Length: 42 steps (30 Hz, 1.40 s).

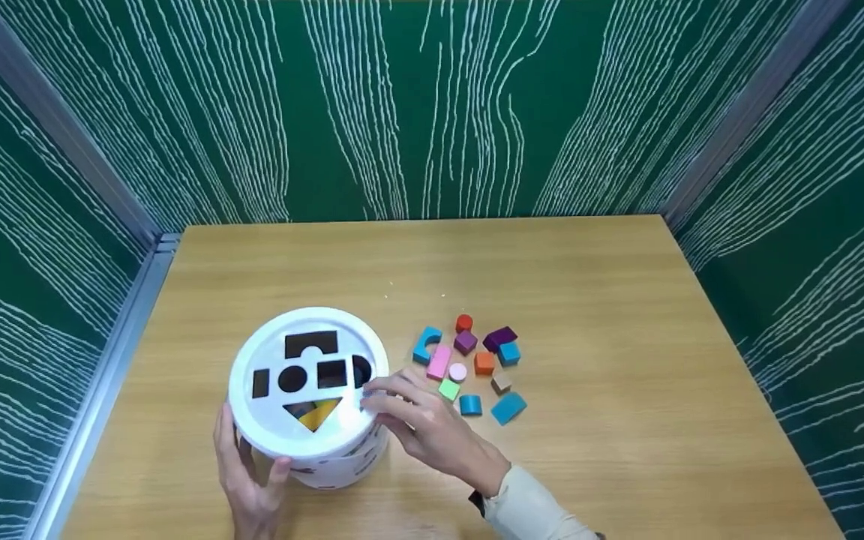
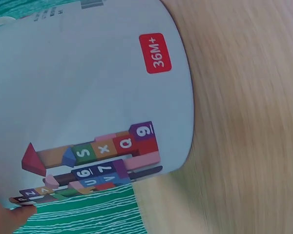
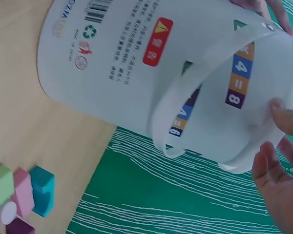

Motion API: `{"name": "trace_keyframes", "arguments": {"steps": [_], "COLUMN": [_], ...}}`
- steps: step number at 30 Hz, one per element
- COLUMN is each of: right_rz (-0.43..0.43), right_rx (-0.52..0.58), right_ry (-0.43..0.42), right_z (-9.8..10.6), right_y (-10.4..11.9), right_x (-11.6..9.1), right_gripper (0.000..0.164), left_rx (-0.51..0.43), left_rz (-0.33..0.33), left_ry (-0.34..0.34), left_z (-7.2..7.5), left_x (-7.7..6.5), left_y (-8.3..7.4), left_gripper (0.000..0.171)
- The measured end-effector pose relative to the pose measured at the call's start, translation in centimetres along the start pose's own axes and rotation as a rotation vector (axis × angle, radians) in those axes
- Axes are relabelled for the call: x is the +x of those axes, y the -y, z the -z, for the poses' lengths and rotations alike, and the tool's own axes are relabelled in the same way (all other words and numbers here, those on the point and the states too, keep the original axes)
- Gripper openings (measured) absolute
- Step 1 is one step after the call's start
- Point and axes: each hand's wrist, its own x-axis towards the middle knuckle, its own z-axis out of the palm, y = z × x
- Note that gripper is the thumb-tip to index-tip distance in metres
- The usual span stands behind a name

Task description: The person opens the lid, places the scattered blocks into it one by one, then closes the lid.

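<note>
A white shape-sorter bucket [image 1: 327,475] stands on the table, its round lid [image 1: 267,416] cut with variously shaped holes. Against the bucket's left side my left hand [image 1: 244,480] grips it, thumb at the near rim and fingers round the far side. My right hand [image 1: 424,420] is at the lid's right edge, fingertips touching beside the half-round hole [image 1: 361,369]. No block shows between these fingers in the head or right wrist view. Through the triangular hole, a yellow block [image 1: 321,412] is visible inside.
Several loose blocks lie right of the bucket, among them a pink block [image 1: 439,362], a light green block [image 1: 448,389] and a blue arch [image 1: 425,346]. A white handle [image 3: 173,105] hangs on the bucket's side. Green patterned panels [image 1: 342,112] surround the table [image 1: 589,360].
</note>
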Motion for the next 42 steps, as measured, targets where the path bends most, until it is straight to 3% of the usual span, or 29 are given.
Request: {"name": "trace_keyframes", "arguments": {"steps": [5,7,13,16,18,21,28,36,42], "right_rz": [0.022,0.047,0.162,0.149,0.123,0.075,-0.083,-0.359,-0.572], "right_rx": [0.002,0.009,0.057,0.112,0.155,0.229,0.426,0.435,0.436], "right_ry": [0.038,0.023,-0.142,-0.238,-0.303,-0.398,-0.566,-0.717,-0.901], "right_z": [0.6,0.9,1.9,2.9,4.0,5.6,8.5,10.4,11.8], "right_y": [0.6,0.9,1.1,1.4,1.8,2.6,2.9,1.6,-1.4], "right_x": [0.4,0.5,0.9,0.8,0.8,0.8,-0.5,-3.8,-6.3], "right_gripper": [0.021,0.021,0.024,0.026,0.029,0.032,0.029,0.026,0.029], "left_rx": [-0.058,-0.09,-0.199,-0.161,-0.103,-0.04,-0.034,0.008,-0.052], "left_rz": [-0.012,-0.054,-0.197,-0.183,-0.138,-0.086,-0.109,-0.052,-0.154], "left_ry": [0.027,0.029,0.037,0.032,0.03,0.033,0.049,0.062,0.049], "left_z": [0.2,0.2,0.2,0.2,0.3,0.4,0.5,0.6,0.6], "left_x": [0.0,0.0,0.3,0.4,0.3,0.2,0.2,0.0,0.1], "left_y": [-0.1,0.5,-0.5,-1.6,-2.0,-2.2,-0.4,0.4,0.6], "left_gripper": [0.092,0.094,0.087,0.084,0.084,0.084,0.089,0.091,0.089]}}
